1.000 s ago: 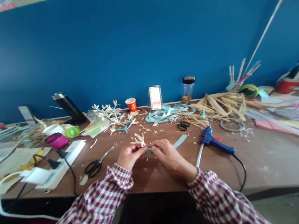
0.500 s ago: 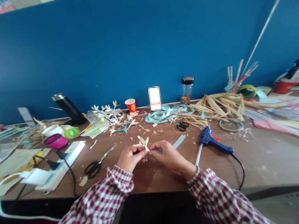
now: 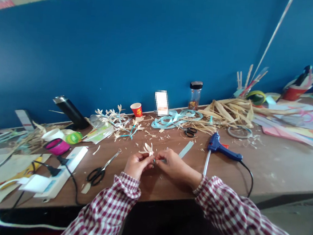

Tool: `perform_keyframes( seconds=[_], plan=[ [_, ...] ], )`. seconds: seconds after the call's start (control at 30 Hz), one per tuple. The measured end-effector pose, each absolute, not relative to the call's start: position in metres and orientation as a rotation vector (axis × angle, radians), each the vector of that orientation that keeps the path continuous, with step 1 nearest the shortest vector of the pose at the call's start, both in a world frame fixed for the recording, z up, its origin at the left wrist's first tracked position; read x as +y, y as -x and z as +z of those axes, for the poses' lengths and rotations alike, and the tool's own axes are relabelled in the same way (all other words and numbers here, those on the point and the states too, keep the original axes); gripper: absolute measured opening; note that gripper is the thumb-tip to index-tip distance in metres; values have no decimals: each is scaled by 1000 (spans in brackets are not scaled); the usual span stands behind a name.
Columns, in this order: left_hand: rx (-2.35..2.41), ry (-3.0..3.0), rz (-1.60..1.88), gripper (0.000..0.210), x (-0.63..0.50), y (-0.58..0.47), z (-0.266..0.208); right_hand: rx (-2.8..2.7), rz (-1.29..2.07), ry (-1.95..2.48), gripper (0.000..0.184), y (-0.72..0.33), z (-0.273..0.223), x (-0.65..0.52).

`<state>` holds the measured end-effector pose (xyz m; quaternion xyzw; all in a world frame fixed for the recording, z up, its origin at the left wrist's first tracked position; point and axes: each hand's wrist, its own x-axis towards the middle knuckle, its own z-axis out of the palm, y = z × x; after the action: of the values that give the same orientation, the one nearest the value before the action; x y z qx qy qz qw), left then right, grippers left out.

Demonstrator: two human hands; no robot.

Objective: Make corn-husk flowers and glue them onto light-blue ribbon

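Note:
A small cream flower of dried husk petals (image 3: 147,148) stands up from the fingertips of my left hand (image 3: 138,164), which is closed in a pinch on its base. My right hand (image 3: 174,165) is pinched close beside it, fingertips almost touching the left ones. From behind the right hand a pale blue ribbon strip (image 3: 186,149) runs out to the upper right. A bit of blue-green shows at the flower's base between the two hands. The fingers hide most of the stem and the ribbon's near end.
Scissors (image 3: 96,174) lie left of my hands, beside a power strip (image 3: 63,173). A blue glue gun (image 3: 221,147) rests on the right. Behind are husk flower sprigs (image 3: 129,131), a paper cup (image 3: 136,109), coiled blue ribbon (image 3: 170,119), a jar (image 3: 195,96) and dried husks (image 3: 225,110).
The flower has turned and tilted slightly in my left fingers. My right hand has shifted a little at its base, where blue-green now shows. At the far left, another person's hand has moved mostly out of view.

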<state>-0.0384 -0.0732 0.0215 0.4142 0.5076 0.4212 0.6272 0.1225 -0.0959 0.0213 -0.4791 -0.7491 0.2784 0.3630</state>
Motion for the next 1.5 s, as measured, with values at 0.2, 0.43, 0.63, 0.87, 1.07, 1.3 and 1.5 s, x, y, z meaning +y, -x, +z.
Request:
perform_keyframes(
  seconds=[0.2, 0.43, 0.63, 0.87, 1.07, 1.3, 1.5],
  plan=[
    [1197, -966, 917, 25, -62, 38, 12, -2037, 489, 1354, 12, -124, 16, -94],
    [1227, -963, 907, 23, -59, 35, 3, -2125, 416, 1481, 13, -122, 17, -93],
    [1310, -941, 906, 20, -58, 35, 4, -2133, 241, 1604, 14, -130, 21, -96],
    [1348, -944, 884, 19, -58, 34, 5, -1979, 134, 1531, 19, -159, 34, -118],
    [1322, -950, 881, 23, -57, 33, 4, -1937, -139, 1736, 22, -232, 36, -156],
    [1411, -958, 987, 29, -59, 27, 3, -1837, -432, 2153, 31, -303, 15, -161],
    [1471, -1062, 993, 45, -62, 21, 7, -1884, -399, 2092, 29, -311, 4, -157]
  ],
)
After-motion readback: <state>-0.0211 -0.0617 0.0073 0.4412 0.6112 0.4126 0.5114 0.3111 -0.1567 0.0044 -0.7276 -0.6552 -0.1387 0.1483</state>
